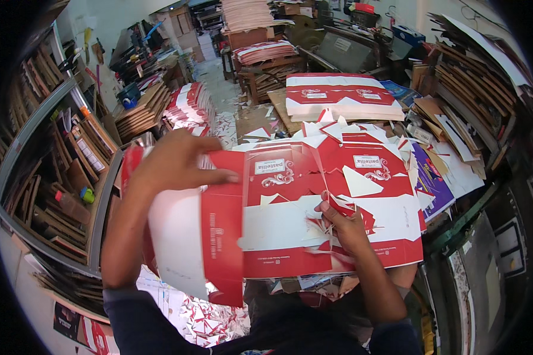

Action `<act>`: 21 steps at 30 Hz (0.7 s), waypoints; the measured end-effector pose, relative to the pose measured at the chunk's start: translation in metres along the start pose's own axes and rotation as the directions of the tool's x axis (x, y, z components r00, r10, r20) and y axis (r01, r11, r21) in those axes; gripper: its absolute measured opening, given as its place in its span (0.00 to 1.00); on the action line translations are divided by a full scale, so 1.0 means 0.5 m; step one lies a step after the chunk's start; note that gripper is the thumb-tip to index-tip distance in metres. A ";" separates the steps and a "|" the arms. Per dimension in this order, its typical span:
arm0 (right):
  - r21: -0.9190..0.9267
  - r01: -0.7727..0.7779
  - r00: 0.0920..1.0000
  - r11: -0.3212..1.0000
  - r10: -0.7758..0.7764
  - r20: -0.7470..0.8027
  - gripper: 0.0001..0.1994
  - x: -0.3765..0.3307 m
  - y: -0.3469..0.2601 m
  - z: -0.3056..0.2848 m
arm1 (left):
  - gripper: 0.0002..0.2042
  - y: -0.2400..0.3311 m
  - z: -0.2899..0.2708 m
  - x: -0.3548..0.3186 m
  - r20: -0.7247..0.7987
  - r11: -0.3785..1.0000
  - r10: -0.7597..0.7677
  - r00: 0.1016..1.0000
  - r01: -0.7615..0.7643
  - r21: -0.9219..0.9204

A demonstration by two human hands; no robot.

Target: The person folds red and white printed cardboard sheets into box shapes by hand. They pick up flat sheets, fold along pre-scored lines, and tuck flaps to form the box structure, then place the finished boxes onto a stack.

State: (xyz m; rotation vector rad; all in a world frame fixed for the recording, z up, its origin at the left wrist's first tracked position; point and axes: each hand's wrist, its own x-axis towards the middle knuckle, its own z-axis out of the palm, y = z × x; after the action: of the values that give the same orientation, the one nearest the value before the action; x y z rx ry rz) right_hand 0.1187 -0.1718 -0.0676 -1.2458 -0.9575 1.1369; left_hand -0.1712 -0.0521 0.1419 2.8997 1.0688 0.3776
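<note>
A stack of red-and-white printed card sheets [290,222] lies in front of me, with loose triangular offcuts on it. On its left, a red-and-white card piece [175,234] hangs bent past the stack's edge. My left hand [175,160] is at the top of this piece, thumb and forefinger spread apart; its other fingers are hidden. Over the middle of the stack, my right hand [349,231] pinches torn red-and-white card scraps [339,204] between thumb and fingers. Some of the scraps are blurred. A pale triangular offcut [360,181] rests just beyond that hand.
Another stack of printed sheets [343,97] stands behind the work. Offcuts [213,319] litter the floor at lower left. A metal-framed shelf [95,231] with boards and a bottle [72,206] rises at left. Upright boards [477,89] and a purple printed sheet [435,183] are at right.
</note>
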 end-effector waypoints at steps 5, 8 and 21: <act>-0.273 -0.008 0.997 0.962 -0.015 -0.079 0.17 0.019 -0.027 -0.072 | 0.17 -0.043 -0.071 -0.086 -0.130 0.965 -0.254 0.958 0.241 -0.108; -0.368 0.009 0.996 0.930 -0.039 -0.076 0.18 0.029 -0.036 -0.124 | 0.15 -0.094 -0.062 -0.136 -0.266 0.953 -0.229 0.936 0.161 -0.256; -0.277 0.334 0.696 0.901 -0.434 -0.572 0.14 0.133 -0.237 -0.181 | 0.26 -0.223 -0.030 -0.269 -0.572 0.986 -0.166 0.804 0.148 -0.077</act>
State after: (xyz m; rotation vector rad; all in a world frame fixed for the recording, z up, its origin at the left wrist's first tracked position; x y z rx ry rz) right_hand 0.2336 -0.1219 0.0369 -1.3361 -0.7425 0.2668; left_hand -0.3445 -0.0539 0.1154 2.6888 1.3309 1.3149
